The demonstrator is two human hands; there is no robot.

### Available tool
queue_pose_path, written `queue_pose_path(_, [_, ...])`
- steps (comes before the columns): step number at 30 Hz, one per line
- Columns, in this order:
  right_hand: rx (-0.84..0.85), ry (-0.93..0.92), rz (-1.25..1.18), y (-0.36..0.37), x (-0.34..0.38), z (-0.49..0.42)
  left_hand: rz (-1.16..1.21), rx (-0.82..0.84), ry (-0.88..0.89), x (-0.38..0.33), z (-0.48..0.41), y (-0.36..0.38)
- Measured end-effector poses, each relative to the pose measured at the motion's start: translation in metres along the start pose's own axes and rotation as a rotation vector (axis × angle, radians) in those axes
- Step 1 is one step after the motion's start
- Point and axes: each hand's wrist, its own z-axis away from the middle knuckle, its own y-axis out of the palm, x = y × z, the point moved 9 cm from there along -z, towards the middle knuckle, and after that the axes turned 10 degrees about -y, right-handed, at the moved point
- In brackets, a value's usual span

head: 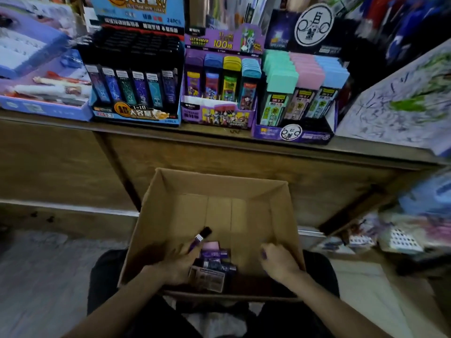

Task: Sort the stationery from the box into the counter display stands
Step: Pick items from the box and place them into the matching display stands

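- Head view: a slim purple-and-black plastic lead case [201, 237] was held low down between the curled fingers of the left hand [174, 263], its black cap pointed toward 1 o'clock.
- The case was kept inside the open brown cardboard box [219, 184], at 6 o'clock of the frame, just above a heap of small dark and pink-capped cases [214, 261].
- The right hand [277, 261] was loosely curled by the box's 3 o'clock wall; nothing was seen in it.
- The case was judged light, rigid and smooth, so a pinch across its flat sides near the middle was thought safest. A grip on the cap alone was judged risky, since the cap might pull off.
- One case was counted in hand. Roughly four or five were made out in the heap, the blur preventing an exact count.
- Three stands were counted on the wooden counter [207, 135] at 12 o'clock. A blue cardboard stand [136, 115], at 11 o'clock, showed six dark cases in its front row. A purple cardboard stand [219, 118], at 12 o'clock, showed four bright-capped cases. A dark purple stand [292, 134], at 1 o'clock, showed three pastel columns.
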Motion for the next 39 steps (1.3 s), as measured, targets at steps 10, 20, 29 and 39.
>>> queue_pose_path(10, [0.262, -0.010, -0.110, 0.066, 0.004, -0.004, -0.081, -0.010, -0.080, 0.008, -0.023, 0.011])
queue_pose_path(20, [-0.112, -0.086, -0.179, 0.021, 0.011, -0.027, 0.186, -0.279, -0.260, 0.029, -0.026, -0.026])
queue_pose_path(29, [-0.033, -0.001, 0.000, 0.033, 0.012, -0.041, 0.833, -0.220, -0.425, 0.035, -0.047, -0.021])
queue_pose_path(39, [-0.049, 0.092, -0.317, 0.040, -0.003, -0.038, 0.470, -0.131, -0.376, 0.004, -0.058, -0.012])
